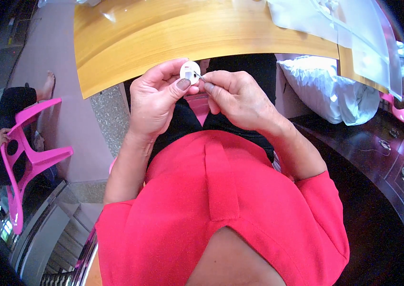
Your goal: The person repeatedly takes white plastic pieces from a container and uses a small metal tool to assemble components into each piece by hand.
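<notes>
My left hand [153, 97] pinches a small white round plastic piece [190, 67] by its rim, thumb in front and fingers behind. The piece is tilted up toward me and has a rectangular opening and a dark spot on its face. From the other side, my right hand [242, 100] grips a thin, dark, metal-looking tool [199, 76] between thumb and forefinger. Its tip meets the right part of the white piece; the exact kind of tool is too small to make out. Both hands are above my lap, just before the table's near edge.
A yellow wood-grain table [173, 33] spans the front, with clear plastic sheeting [307, 19] over its right end. Below that sits a stuffed white sack [333, 90]. On the left, another person's hand touches a pink plastic stool [37, 155]. Dark carved furniture [378, 157] stands at right.
</notes>
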Available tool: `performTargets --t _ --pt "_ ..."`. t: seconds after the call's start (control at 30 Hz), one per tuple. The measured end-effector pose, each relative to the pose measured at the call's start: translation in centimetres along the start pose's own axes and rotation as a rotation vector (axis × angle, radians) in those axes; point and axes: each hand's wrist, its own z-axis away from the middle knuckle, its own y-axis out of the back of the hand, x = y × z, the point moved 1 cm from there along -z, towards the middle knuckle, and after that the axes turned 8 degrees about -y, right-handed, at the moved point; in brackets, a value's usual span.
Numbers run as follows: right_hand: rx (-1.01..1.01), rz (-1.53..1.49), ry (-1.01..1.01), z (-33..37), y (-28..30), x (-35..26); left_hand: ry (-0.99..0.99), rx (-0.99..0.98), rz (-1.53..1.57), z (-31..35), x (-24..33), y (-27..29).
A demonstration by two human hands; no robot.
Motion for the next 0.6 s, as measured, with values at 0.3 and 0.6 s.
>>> performTargets --t 0.3,0.6 --pt "0.165 0.110 0.252 0.3 -0.9 0.4 -0.031 -0.001 0.006 0.0 0.0 0.0" --pt "0.296 0.747 0.396 0.7 -1.3 0.6 -0.051 -0.010 -0.110 0.4 -0.1 -0.2"
